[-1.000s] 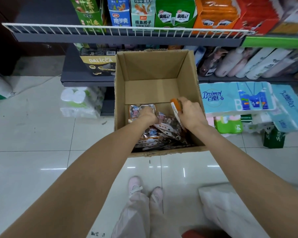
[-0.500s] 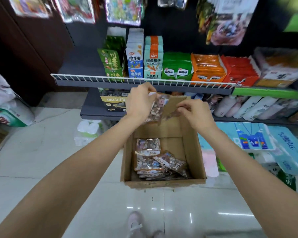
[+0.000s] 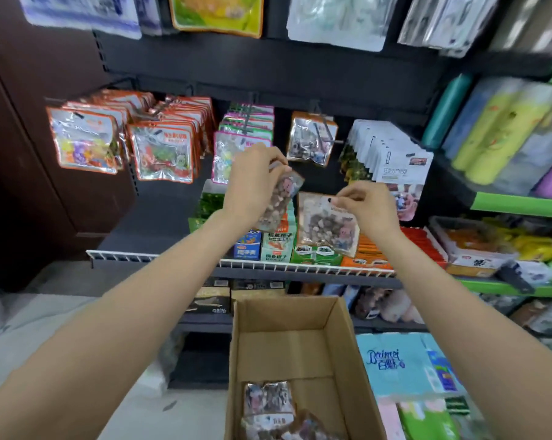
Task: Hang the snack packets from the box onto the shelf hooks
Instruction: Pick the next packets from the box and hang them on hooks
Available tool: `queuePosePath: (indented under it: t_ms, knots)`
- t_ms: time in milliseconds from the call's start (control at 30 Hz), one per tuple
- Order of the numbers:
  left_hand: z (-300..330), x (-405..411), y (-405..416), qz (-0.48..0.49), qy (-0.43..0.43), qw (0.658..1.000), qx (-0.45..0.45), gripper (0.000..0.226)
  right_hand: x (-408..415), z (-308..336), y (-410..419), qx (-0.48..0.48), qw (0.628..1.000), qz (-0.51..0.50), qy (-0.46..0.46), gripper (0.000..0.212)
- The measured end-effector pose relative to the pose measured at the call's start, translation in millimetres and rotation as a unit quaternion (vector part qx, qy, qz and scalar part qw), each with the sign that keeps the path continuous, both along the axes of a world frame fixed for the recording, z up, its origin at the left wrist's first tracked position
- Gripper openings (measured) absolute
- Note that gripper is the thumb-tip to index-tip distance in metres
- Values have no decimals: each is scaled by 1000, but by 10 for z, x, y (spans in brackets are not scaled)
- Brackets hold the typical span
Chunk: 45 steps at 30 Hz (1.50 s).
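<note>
My left hand (image 3: 252, 182) grips a clear snack packet (image 3: 278, 201) of brown pieces, held up in front of the hanging rows. My right hand (image 3: 365, 206) pinches the top edge of a second, similar packet (image 3: 327, 223), which hangs down flat. Just above and between both hands, one matching packet (image 3: 311, 138) hangs on a shelf hook (image 3: 324, 127). The open cardboard box (image 3: 357, 354) stands on the floor below, with more packets (image 3: 268, 404) lying in its near end.
Orange-edged packets (image 3: 160, 150) and pink-edged packets (image 3: 236, 147) fill the hooks to the left, white packets (image 3: 392, 157) those to the right. A white wire shelf rail (image 3: 300, 266) with cartons runs below my hands. Tissue packs (image 3: 405, 363) lie right of the box.
Both hands rose from the box up to the hook level, and the view tilted upward. The packets that were held together now sit apart, one in each hand.
</note>
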<state>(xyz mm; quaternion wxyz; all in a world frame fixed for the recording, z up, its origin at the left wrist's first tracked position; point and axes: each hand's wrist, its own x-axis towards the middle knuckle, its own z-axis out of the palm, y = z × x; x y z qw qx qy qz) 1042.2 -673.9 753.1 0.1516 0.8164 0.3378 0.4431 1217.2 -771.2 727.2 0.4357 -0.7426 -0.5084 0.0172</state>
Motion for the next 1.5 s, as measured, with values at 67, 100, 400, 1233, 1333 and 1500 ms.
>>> queuePosePath:
  t_ms: [67, 100, 400, 1233, 1333, 1500]
  knots:
    - [71, 36, 146, 2, 17, 999, 30, 15, 54, 75, 168, 17, 999, -5, 33, 4]
    - [88, 58, 222, 1, 34, 999, 39, 15, 91, 103, 251, 15, 999, -11, 35, 6]
    - [167, 279, 620, 4, 102, 993, 56, 15, 334, 252, 873, 20, 998, -59, 22, 16]
    - [168, 1072, 1188, 34, 148, 988, -3, 16, 1108, 337, 2154, -100, 963, -157, -194, 30]
    - [156, 1124, 1279, 33, 129, 991, -19, 14, 1244, 285, 2385, -86, 973, -159, -144, 28]
    - [29, 1115, 1272, -9, 121, 991, -53, 9, 1219, -6, 2082, 67, 990, -60, -112, 29]
